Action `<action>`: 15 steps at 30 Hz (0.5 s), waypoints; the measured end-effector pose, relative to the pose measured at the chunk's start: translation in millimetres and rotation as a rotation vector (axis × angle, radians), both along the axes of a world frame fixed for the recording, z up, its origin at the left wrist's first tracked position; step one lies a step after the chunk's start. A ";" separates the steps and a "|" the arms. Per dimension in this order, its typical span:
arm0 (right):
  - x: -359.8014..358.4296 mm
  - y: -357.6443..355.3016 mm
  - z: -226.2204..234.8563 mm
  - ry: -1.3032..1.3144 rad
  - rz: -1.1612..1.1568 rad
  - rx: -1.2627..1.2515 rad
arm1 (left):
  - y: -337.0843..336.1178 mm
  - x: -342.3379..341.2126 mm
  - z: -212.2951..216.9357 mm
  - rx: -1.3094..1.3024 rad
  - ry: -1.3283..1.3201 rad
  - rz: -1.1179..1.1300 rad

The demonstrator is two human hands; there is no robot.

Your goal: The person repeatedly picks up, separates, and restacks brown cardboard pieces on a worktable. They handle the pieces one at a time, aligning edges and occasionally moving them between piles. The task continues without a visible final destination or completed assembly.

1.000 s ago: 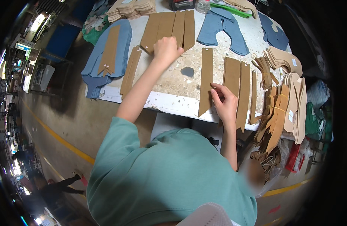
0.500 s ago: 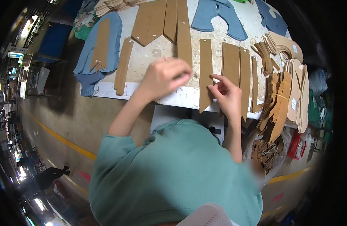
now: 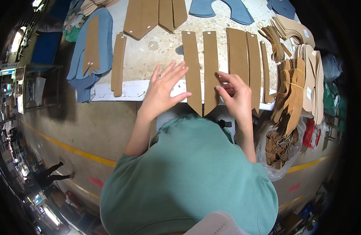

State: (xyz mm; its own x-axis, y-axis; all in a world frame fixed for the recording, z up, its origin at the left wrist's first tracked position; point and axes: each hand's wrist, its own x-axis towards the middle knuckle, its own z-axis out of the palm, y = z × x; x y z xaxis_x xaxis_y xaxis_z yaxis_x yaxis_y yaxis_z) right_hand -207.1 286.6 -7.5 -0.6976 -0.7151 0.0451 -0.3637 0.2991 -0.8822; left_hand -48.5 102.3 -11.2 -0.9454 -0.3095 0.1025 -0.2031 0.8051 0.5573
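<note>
the left hand is spread wide, its thumb at the left edge of the left strip, a long brown piece. the right hand is narrow, thumb and forefinger at the right edge of the right strip, also brown; i cannot tell whether they pinch it. these 2 strips lie side by side on the speckled table, a slim gap between them, slanted lower ends past its front edge. more brown strips lie right of them. to the left are a narrow brown piece and a blue stack. farther right, a banded brown bundle sits beside pale curved pieces.
</note>
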 end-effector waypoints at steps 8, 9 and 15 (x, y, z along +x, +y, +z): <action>-8.1 -6.6 5.5 0.168 -0.084 0.021 | 0.0 -22.7 -11.3 -0.167 -0.006 -0.050; -8.9 -5.6 6.2 0.169 -0.090 0.024 | -1.2 -24.7 -11.2 -0.175 -0.010 -0.057; -6.5 -4.9 1.0 0.154 -0.076 0.006 | -1.6 -28.7 -8.9 -0.123 0.001 -0.061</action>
State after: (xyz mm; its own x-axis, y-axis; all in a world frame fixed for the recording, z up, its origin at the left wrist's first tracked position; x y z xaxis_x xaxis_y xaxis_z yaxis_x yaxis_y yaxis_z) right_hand -213.6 281.6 -6.5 -0.7348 -0.6612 0.1512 -0.4703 0.3361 -0.8160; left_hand -77.1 100.7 -20.1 -0.9619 -0.2362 0.1375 -0.1507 0.8781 0.4541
